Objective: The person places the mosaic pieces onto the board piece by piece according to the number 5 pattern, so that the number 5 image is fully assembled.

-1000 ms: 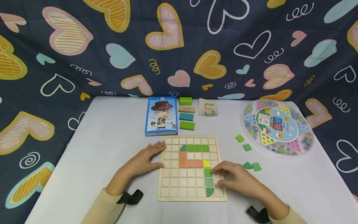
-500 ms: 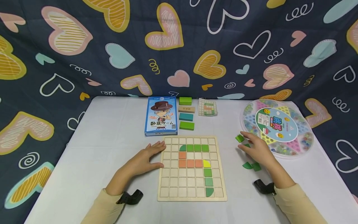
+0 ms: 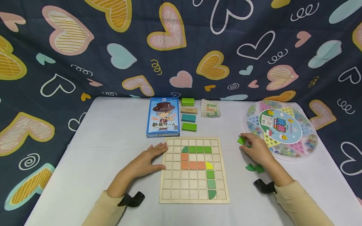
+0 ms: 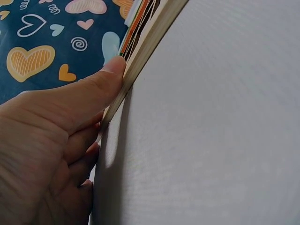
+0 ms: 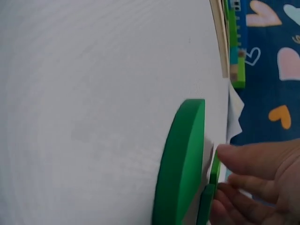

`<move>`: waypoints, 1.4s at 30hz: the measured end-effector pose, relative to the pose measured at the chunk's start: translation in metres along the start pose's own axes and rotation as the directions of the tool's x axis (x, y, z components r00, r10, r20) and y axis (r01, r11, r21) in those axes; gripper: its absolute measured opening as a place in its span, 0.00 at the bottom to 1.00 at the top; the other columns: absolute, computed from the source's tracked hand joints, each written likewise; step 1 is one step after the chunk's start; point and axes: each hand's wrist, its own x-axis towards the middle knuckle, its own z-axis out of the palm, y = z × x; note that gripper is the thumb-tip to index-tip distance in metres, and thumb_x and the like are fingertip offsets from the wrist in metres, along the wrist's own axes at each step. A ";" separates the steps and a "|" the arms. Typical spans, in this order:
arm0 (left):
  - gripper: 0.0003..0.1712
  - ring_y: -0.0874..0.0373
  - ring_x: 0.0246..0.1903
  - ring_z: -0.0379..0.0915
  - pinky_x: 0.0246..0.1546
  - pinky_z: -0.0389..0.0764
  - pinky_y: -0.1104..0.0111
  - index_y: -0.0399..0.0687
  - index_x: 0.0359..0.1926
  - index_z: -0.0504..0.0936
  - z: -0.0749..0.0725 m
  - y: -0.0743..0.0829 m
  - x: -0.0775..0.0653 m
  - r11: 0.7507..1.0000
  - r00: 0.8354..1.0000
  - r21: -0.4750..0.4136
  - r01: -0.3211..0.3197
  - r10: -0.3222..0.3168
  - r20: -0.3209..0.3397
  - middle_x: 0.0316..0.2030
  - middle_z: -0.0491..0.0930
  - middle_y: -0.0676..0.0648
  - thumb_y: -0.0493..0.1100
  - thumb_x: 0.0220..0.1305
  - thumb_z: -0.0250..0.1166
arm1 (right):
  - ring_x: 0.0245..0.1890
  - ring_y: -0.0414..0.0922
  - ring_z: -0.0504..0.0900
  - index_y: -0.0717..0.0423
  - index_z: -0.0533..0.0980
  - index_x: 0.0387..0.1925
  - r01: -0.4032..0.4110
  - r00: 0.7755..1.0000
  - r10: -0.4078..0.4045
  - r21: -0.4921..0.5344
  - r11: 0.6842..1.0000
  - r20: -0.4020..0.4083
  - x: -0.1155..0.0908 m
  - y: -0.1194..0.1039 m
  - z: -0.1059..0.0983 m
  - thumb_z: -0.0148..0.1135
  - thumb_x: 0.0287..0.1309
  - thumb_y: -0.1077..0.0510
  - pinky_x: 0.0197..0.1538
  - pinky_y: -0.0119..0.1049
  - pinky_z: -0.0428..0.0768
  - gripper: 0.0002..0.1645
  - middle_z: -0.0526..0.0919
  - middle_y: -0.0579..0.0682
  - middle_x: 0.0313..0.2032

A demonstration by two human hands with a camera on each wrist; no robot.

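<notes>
In the head view, a wooden grid board (image 3: 185,183) lies flat, with green, orange and yellow tiles forming a bent line in its squares. My left hand (image 3: 145,160) rests at the board's left edge, fingers spread; the left wrist view has the thumb (image 4: 96,89) against the board's rim (image 4: 145,51). Right of the board, my right hand (image 3: 258,149) pinches a light green square tile (image 3: 241,140) between thumb and fingers, still low at the table. Another green tile is mostly hidden under that hand. Nearer lie a dark green quarter-round tile (image 3: 250,167) and a green square tile (image 3: 259,169).
Behind the board stand a blue game box (image 3: 163,117), several small blocks (image 3: 189,126) and a pattern card (image 3: 210,108). A round marble-game case (image 3: 294,147) sits at the right, close to my right hand. A heart-print cloth (image 3: 181,62) hangs behind the table.
My right hand left the board's right side for the loose tiles at the right, and its fingers have closed on the light green one. The left hand stays put.
</notes>
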 end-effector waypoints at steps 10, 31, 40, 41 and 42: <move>0.43 0.52 0.72 0.49 0.73 0.48 0.54 0.44 0.67 0.66 0.001 0.000 0.000 1.000 1.000 -0.010 0.000 0.000 -0.006 0.71 0.57 0.49 0.54 0.54 0.70 | 0.38 0.53 0.79 0.66 0.77 0.49 0.016 0.998 -0.017 -0.019 1.000 -0.057 0.003 0.002 0.004 0.66 0.52 0.65 0.40 0.46 0.78 0.21 0.79 0.62 0.41; 0.43 0.52 0.72 0.49 0.73 0.48 0.54 0.45 0.68 0.66 0.001 0.001 0.001 1.000 1.000 -0.009 0.001 -0.001 -0.007 0.71 0.58 0.48 0.55 0.54 0.70 | 0.41 0.41 0.80 0.56 0.78 0.49 0.268 0.963 -0.266 0.152 0.952 -0.029 -0.031 -0.048 0.012 0.69 0.49 0.66 0.44 0.42 0.82 0.22 0.81 0.45 0.44; 0.43 0.50 0.71 0.50 0.72 0.49 0.52 0.44 0.67 0.66 0.001 0.001 0.001 1.000 1.000 -0.009 -0.017 0.017 -0.019 0.70 0.58 0.47 0.54 0.53 0.70 | 0.40 0.36 0.78 0.52 0.78 0.48 0.396 0.894 -0.438 0.287 0.872 0.096 -0.064 -0.085 0.033 0.71 0.48 0.64 0.42 0.34 0.81 0.22 0.79 0.40 0.46; 0.43 0.51 0.71 0.50 0.73 0.49 0.52 0.44 0.67 0.66 0.002 0.001 0.001 1.000 1.000 -0.010 -0.015 0.015 -0.019 0.70 0.58 0.47 0.54 0.53 0.70 | 0.40 0.36 0.78 0.52 0.78 0.48 0.404 0.882 -0.455 0.304 0.863 0.120 -0.067 -0.088 0.036 0.70 0.49 0.63 0.42 0.34 0.81 0.22 0.79 0.40 0.46; 0.43 0.51 0.71 0.50 0.73 0.49 0.53 0.44 0.67 0.66 0.002 0.000 0.001 1.000 1.000 -0.008 -0.016 0.016 -0.018 0.70 0.58 0.47 0.54 0.53 0.70 | 0.40 0.35 0.77 0.52 0.78 0.48 0.406 0.872 -0.468 0.319 0.856 0.146 -0.070 -0.091 0.039 0.70 0.49 0.63 0.42 0.33 0.81 0.21 0.79 0.39 0.45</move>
